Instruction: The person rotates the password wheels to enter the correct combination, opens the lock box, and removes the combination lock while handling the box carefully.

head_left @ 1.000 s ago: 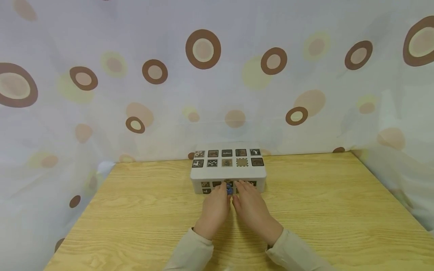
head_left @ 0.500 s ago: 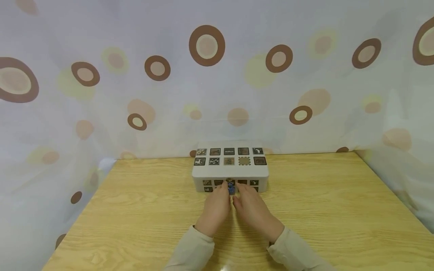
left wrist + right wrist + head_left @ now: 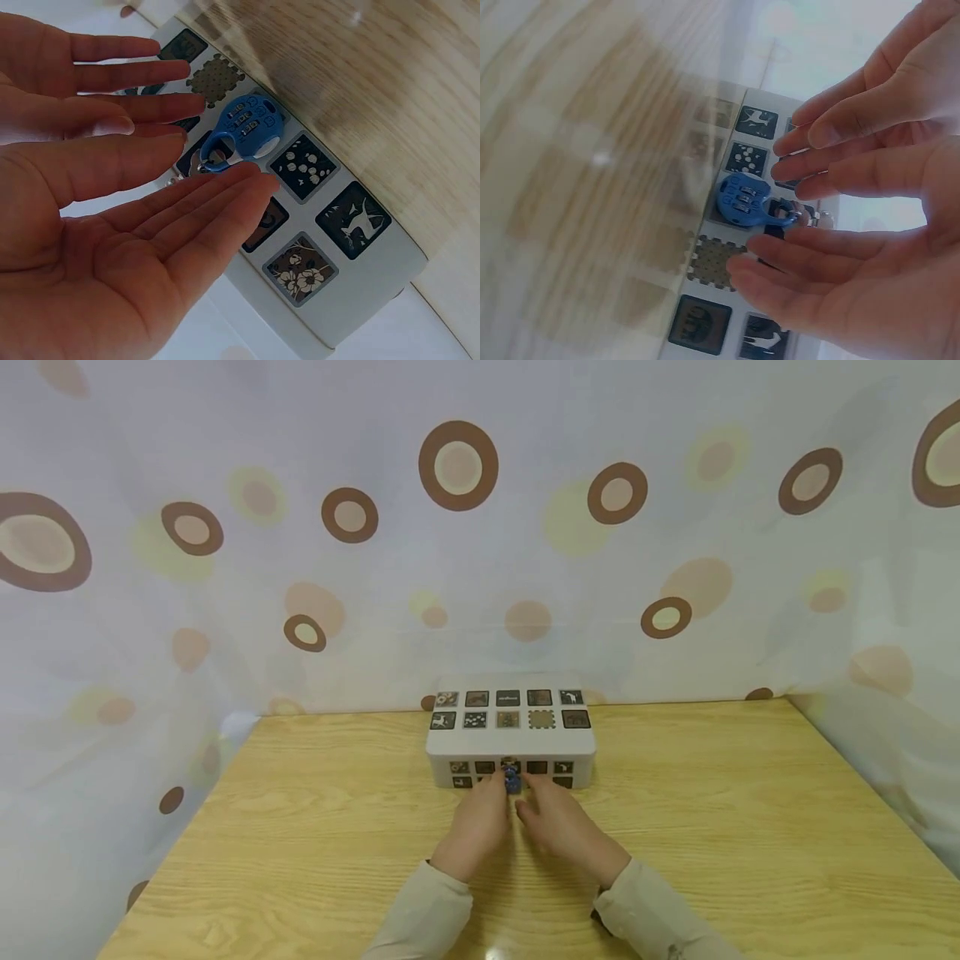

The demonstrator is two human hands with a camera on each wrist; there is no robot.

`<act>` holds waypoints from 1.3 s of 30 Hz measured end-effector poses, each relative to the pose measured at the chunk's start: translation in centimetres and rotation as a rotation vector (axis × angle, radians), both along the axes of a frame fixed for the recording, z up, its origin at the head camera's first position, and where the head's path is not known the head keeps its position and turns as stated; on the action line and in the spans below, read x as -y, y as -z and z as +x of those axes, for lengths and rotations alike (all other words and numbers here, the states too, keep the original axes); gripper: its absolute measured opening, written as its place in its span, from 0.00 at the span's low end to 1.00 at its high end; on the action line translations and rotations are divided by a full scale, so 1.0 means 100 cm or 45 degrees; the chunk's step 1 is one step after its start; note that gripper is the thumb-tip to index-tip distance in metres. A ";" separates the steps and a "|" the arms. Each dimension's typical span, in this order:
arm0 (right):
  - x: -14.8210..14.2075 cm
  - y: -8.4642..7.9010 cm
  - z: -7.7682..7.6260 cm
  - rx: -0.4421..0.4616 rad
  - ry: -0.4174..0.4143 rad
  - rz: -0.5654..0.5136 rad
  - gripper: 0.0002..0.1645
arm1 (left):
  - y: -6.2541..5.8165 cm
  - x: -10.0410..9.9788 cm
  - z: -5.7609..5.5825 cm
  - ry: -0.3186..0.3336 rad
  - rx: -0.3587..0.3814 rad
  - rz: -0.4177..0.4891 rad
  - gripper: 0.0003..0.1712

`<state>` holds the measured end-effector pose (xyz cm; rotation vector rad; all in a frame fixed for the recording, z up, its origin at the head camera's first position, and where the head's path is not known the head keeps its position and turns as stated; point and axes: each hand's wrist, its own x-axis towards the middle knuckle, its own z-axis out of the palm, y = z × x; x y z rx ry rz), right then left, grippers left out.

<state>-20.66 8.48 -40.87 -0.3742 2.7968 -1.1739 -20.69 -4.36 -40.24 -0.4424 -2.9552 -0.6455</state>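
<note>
A blue combination padlock point(image 3: 512, 782) hangs by its shackle from the clasp on the front of a white box point(image 3: 510, 743). Number dials show on the padlock point(image 3: 249, 124) in the left wrist view. My left hand point(image 3: 480, 822) is at its left side, fingers straight and fingertips right by the shackle. On the other side, my right hand point(image 3: 564, 827) has its fingers extended, and a gap shows between them and the padlock point(image 3: 742, 199) in the right wrist view. The palms face each other around the lock, with neither hand gripping it.
Dark picture squares decorate the box's lid and front. It stands at the back of a wood-grain table point(image 3: 337, 827), close to a white curtain point(image 3: 525, 552) with brown ring patterns that also encloses both sides.
The fingers of my right hand have drawn slightly back from the padlock, and more of the lock and box front shows. The padlock stays hanging at the clasp.
</note>
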 end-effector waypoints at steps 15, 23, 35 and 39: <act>-0.003 0.013 -0.011 0.064 -0.019 -0.130 0.29 | 0.005 0.006 -0.011 0.053 0.092 0.098 0.13; -0.003 0.014 -0.012 0.143 0.007 -0.225 0.28 | 0.006 0.008 -0.015 0.064 0.176 0.116 0.20; -0.006 0.014 -0.014 0.091 -0.024 -0.297 0.23 | 0.008 0.009 -0.017 0.082 0.168 0.172 0.16; -0.007 0.010 -0.013 0.074 -0.029 -0.306 0.23 | 0.008 0.009 -0.017 0.077 0.187 0.203 0.16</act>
